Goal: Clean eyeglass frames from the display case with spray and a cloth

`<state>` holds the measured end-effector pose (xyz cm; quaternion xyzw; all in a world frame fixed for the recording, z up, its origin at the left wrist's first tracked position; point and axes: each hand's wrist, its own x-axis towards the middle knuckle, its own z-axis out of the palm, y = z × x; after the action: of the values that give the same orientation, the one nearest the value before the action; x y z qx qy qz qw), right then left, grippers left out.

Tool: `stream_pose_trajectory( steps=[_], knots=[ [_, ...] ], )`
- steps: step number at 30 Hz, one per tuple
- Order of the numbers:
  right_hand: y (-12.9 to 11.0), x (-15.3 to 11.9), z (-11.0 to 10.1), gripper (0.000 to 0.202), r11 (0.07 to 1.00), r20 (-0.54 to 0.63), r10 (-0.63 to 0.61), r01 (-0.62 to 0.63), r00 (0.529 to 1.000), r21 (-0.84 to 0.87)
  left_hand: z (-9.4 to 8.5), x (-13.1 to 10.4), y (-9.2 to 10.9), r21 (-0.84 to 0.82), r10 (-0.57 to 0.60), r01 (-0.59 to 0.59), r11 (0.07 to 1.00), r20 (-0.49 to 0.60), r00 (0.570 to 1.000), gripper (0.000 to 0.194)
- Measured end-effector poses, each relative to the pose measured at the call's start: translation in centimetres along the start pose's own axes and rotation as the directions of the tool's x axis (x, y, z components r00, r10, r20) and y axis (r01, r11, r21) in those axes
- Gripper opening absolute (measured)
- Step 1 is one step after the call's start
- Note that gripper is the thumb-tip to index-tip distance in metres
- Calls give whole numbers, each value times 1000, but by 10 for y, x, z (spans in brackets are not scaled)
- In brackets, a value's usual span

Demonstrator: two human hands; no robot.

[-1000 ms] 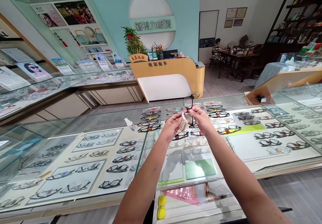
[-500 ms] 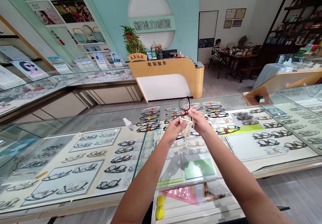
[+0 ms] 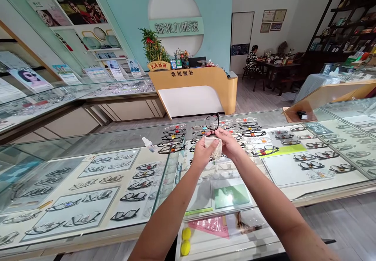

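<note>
A pair of dark-rimmed eyeglasses [image 3: 212, 122] is held above the glass counter, one lens standing up over my fingers and the other side hidden by cloth and hands. My right hand [image 3: 230, 143] grips the frame from the right with bent fingers. My left hand [image 3: 203, 151] pinches a pale cleaning cloth [image 3: 215, 148], thumb on top, folded round the lower part of the glasses. Beside them on the counter, to the left, a small white spray bottle [image 3: 149, 144] stands tilted in view.
Several rows of eyeglasses [image 3: 138, 184] lie in and on the glass display counter [image 3: 188, 210]. An open drawer below holds yellow round cases [image 3: 186, 240] and a pink packet [image 3: 214, 225]. Beyond stands a cashier desk [image 3: 190, 96]; a person [image 3: 253, 59] sits at a far table.
The glasses have tipped slightly to the left and turned a little. My left thumb has shifted over the cloth, which now lies flatter against the frame.
</note>
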<state>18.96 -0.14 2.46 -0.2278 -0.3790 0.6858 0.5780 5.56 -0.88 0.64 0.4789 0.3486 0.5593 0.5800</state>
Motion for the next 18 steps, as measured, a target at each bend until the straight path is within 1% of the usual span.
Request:
stream_pose_trajectory(
  steps=[5, 7, 9, 11, 13, 16, 18],
  knots=[
    [-2, -6, 8, 42, 999, 27, -18, 20, 999, -51, 1, 2, -4, -69, 30, -38, 997, -117, 993, 75],
    [-1, -5, 7, 41, 997, 26, -34, 36, 999, -67, 1, 3, -6, -81, 38, -50, 995, -143, 989, 74],
    [1, -3, 4, 42, 997, 18, -39, 40, 999, -66, 0, 4, -8, -80, 55, -67, 995, -143, 988, 73],
    [3, 0, -1, 42, 999, 0, -31, 31, 1000, -43, -1, 5, -10, -75, 43, -50, 996, -92, 995, 74],
    [3, 3, -6, 42, 1000, -17, -16, 16, 1000, -6, -4, 5, -9, -79, -22, 22, 997, 0, 1000, 77],
    [1, 5, -10, 40, 999, -39, -3, 5, 999, 53, -11, 5, -5, -69, -134, 142, 988, 109, 985, 75],
    [-1, 5, -11, 39, 996, -44, -5, 9, 999, 89, -15, 4, 0, -58, -165, 176, 983, 163, 973, 70]
  ],
)
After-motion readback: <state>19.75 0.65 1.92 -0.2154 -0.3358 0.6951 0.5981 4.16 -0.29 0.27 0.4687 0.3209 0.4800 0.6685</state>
